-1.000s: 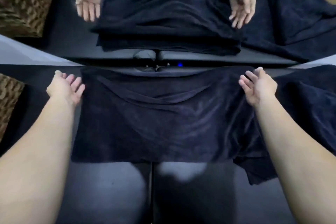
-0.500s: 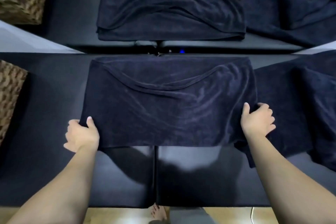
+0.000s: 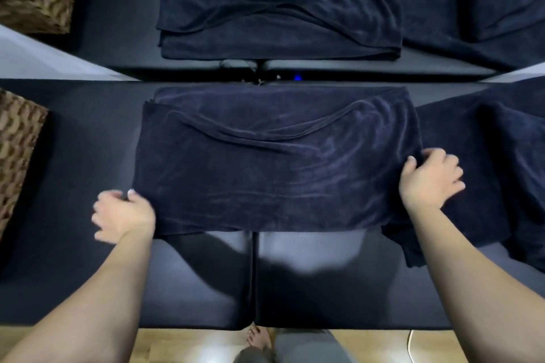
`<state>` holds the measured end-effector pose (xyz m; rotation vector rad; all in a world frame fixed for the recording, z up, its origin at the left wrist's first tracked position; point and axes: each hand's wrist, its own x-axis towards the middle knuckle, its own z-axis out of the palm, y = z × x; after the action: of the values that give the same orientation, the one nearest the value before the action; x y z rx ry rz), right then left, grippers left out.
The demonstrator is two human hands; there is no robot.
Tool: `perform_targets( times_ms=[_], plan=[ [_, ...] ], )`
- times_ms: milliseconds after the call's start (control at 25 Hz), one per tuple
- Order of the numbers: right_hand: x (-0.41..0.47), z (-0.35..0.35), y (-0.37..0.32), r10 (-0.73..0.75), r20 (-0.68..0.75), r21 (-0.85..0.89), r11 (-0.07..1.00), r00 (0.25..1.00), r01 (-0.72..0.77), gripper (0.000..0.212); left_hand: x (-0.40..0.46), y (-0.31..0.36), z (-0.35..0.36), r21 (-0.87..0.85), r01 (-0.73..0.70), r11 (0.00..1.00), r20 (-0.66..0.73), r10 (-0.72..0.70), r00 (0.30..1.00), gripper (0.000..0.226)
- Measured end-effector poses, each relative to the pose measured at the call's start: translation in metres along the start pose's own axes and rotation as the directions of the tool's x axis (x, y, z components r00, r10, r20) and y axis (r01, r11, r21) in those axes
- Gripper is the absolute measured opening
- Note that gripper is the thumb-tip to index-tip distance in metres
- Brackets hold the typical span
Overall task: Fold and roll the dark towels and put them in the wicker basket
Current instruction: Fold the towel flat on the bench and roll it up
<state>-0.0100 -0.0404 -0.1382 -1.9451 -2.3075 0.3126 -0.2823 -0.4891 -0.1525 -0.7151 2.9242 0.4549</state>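
Navy blue towel (image 3: 277, 162) on a glossy black table (image 3: 73, 259). More navy towels (image 3: 486, 162) beside it. A wicker basket (image 3: 17, 150) woven in a brown-and-tan zigzag pattern. Light wood floor (image 3: 188, 345) below, with grey trousers (image 3: 303, 348).

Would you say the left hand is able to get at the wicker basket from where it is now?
Probably yes. The left hand grips the near left corner of the folded towel, and only bare dark table lies between it and the basket at the left edge. It would have to let go first.
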Motion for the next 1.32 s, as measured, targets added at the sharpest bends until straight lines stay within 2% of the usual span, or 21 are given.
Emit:
perform_targets(
  times_ms=[40,80,160,240,280,360,440,480,520,600,680,760,920,1040,1080,1160,1200,1240,1320],
  plan=[
    [0.002,0.003,-0.017,-0.155,-0.012,0.012,0.988,0.988,0.156,0.023,-0.002,0.018,0.003,-0.012,-0.152,0.988,-0.034,0.152,0.988,0.02],
    [0.004,0.006,-0.037,-0.325,0.012,0.052,0.944,0.945,0.324,0.019,-0.004,0.038,0.007,-0.035,-0.347,0.937,-0.033,0.346,0.938,0.019],
    [0.009,0.013,-0.081,-0.574,0.104,0.171,0.815,0.812,0.554,0.017,-0.007,0.086,0.015,-0.119,-0.674,0.729,0.037,0.681,0.731,0.022],
    [0.01,0.021,-0.122,-0.688,0.191,0.228,0.725,0.7,0.65,0.023,-0.012,0.136,0.023,-0.161,-0.834,0.528,0.15,0.848,0.508,0.032],
    [0.01,0.026,-0.14,-0.715,0.255,0.218,0.698,0.651,0.682,0.031,-0.015,0.158,0.029,-0.152,-0.879,0.452,0.238,0.88,0.411,0.039],
    [0.006,0.036,-0.164,-0.744,0.415,0.158,0.626,0.524,0.764,0.053,-0.023,0.187,0.042,-0.101,-0.929,0.355,0.45,0.849,0.276,0.057],
    [0.005,0.047,-0.173,-0.746,0.519,0.068,0.522,0.416,0.85,0.067,-0.023,0.197,0.053,-0.045,-0.961,0.274,0.581,0.79,0.197,0.061],
    [0.005,0.052,-0.171,-0.748,0.531,0.039,0.491,0.398,0.87,0.068,-0.023,0.198,0.055,-0.045,-0.969,0.243,0.598,0.784,0.169,0.054],
    [0.005,0.056,-0.167,-0.76,0.513,0.038,0.485,0.399,0.874,0.064,-0.02,0.196,0.058,-0.065,-0.97,0.235,0.595,0.789,0.151,0.044],
    [0.007,0.06,-0.166,-0.815,0.399,0.069,0.485,0.421,0.872,0.04,-0.012,0.196,0.058,-0.154,-0.949,0.276,0.582,0.802,0.139,0.027],
    [0.014,0.061,-0.171,-0.852,0.277,0.082,0.482,0.445,0.872,0.021,-0.006,0.204,0.053,-0.262,-0.879,0.399,0.625,0.764,0.161,0.023],
    [0.019,0.058,-0.18,-0.839,0.254,0.18,0.529,0.481,0.829,0.015,-0.001,0.219,0.048,-0.29,-0.836,0.466,0.651,0.737,0.184,0.025],
    [0.032,0.051,-0.2,-0.767,0.235,0.277,0.642,0.597,0.715,0.018,0.012,0.248,0.046,-0.181,-0.91,0.373,0.506,0.829,0.24,0.027],
    [0.041,0.06,-0.209,-0.717,0.194,0.143,0.696,0.67,0.704,0.023,0.016,0.258,0.062,-0.092,-0.945,0.314,0.362,0.895,0.262,0.026],
    [0.041,0.062,-0.21,-0.702,0.168,0.08,0.71,0.692,0.7,0.023,0.015,0.258,0.067,-0.007,-0.952,0.306,0.288,0.912,0.291,0.026],
    [0.037,0.065,-0.21,-0.674,0.088,-0.011,0.735,0.733,0.678,0.026,0.011,0.254,0.072,0.13,-0.922,0.366,0.133,0.915,0.382,0.023],
    [0.031,0.066,-0.208,-0.691,0.059,-0.031,0.72,0.721,0.693,0.025,0.007,0.249,0.072,0.12,-0.91,0.397,0.104,0.906,0.409,0.017],
    [0.025,0.068,-0.204,-0.731,0.052,-0.042,0.679,0.68,0.733,0.021,0.004,0.242,0.075,0.081,-0.916,0.393,0.129,0.907,0.401,0.013],
    [0.011,0.075,-0.195,-0.804,0.1,-0.008,0.589,0.587,0.808,0.016,-0.002,0.219,0.084,0.038,-0.948,0.317,0.196,0.928,0.318,0.021]
  ],
)
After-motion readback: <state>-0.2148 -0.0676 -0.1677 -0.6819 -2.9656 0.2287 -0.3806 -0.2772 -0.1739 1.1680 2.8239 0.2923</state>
